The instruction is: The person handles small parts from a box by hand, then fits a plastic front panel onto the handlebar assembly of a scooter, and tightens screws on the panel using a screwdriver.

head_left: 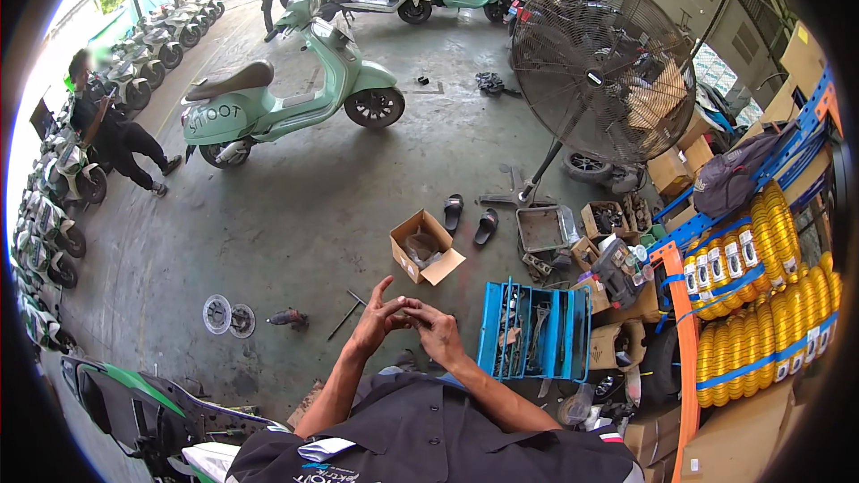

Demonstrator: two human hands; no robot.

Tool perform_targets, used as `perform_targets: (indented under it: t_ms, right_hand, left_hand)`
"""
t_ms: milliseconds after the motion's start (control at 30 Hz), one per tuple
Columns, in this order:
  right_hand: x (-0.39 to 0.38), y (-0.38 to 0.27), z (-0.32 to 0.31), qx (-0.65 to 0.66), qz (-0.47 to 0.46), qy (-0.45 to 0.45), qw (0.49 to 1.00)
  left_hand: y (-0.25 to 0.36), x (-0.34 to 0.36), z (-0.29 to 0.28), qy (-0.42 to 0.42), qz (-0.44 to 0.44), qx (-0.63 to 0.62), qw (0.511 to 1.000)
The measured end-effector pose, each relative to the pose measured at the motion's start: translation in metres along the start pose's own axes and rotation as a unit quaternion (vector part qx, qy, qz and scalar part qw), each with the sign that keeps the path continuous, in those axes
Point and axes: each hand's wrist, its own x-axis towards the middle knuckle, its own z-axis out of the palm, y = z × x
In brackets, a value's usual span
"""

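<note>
My left hand (pixel 378 322) and my right hand (pixel 437 333) meet in front of my chest, fingertips touching. The left thumb points up and its fingers reach across to the right hand, whose fingers are bent and pressed together. Whether something small lies between them is too small to tell. Just beyond is an open cardboard box (pixel 441 267) with a clear plastic bag (pixel 422 249) inside. To the right stands an opened blue metal toolbox (pixel 488 331) with wrenches and other tools. On the floor at left lie a T-handle wrench (pixel 345 315) and a dark power tool (pixel 288 317).
Two round discs (pixel 217 314) lie farther left. A partly stripped scooter (pixel 134 394) stands close at lower left. Ahead are sandals (pixel 485 226), a mint-green scooter (pixel 295 116) and a large pedestal fan (pixel 599 72). A shelf with yellow coils (pixel 761 331) borders the right. Two people are farther off.
</note>
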Motion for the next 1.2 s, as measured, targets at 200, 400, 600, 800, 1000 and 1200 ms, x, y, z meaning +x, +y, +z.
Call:
perform_targets:
  t_ms: [200, 400, 600, 800, 1000, 1200]
  right_hand:
    - [0.017, -0.051, -0.029, 0.068, 0.213, -0.005, 0.975]
    - [0.025, -0.033, 0.003, -0.01, -0.078, 0.061, 0.995]
    - [0.002, -0.062, 0.033, 0.08, -0.104, -0.042, 0.99]
    - [0.07, -0.002, -0.003, -0.021, -0.248, -0.089, 0.964]
    - [0.082, 0.062, -0.014, 0.077, 0.028, 0.027, 0.996]
    - [0.031, -0.019, 0.07, 0.615, 0.246, 0.118, 0.74]
  left_hand:
    - [-0.015, 0.004, 0.009, 0.1, 0.172, 0.218, 0.955]
    - [-0.017, 0.015, 0.032, 0.056, -0.008, -0.197, 0.979]
    - [0.006, 0.044, 0.034, 0.122, 0.221, -0.297, 0.921]
    - [-0.001, 0.032, 0.018, -0.136, 0.072, -0.465, 0.872]
    - [0.036, -0.016, 0.014, -0.279, 0.123, -0.592, 0.746]
    - [0.024, 0.027, 0.006, -0.282, 0.126, -0.467, 0.828]
